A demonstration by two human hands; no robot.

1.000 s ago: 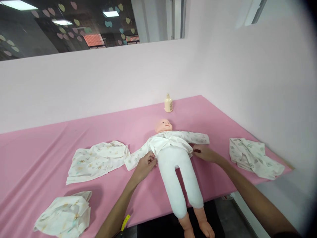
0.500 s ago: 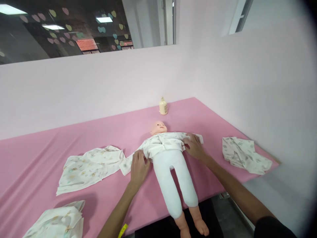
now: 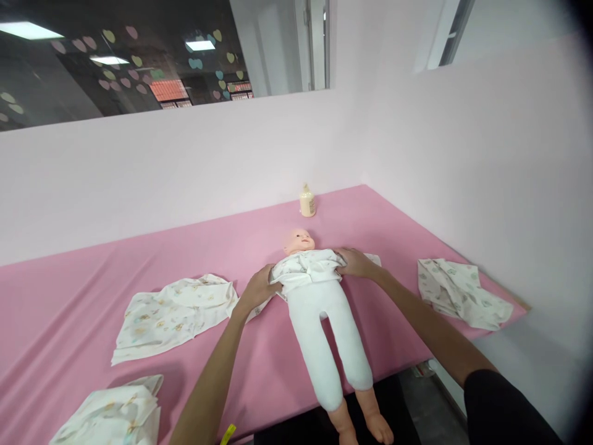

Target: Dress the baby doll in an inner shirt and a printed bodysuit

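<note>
While the pale plastic baby doll lies face up on the pink cloth-covered counter, both of the person's hands rest at its sides, level with the chest. The left hand presses against the doll's side with its fingers curled onto the edge of the white printed baby shirt that the doll wears; a loose sleeve of that shirt lies flat beneath this hand. The right hand meets the other side of the torso, its fingers closed onto the shirt fabric near the armpit, with the other sleeve spread on the counter just behind it. The doll also wears plain white soft trousers, and its bare feet hang past the near edge of the counter. Its head points toward the far wall.

A small cream plastic bottle stands upright near the back wall, beyond the doll's head and apart from it. To the left of the doll lies a flat white printed garment, close to the left hand. A folded white printed cloth sits at the near left corner. A crumpled white printed garment lies near the right end of the counter, well apart from the right hand.
</note>
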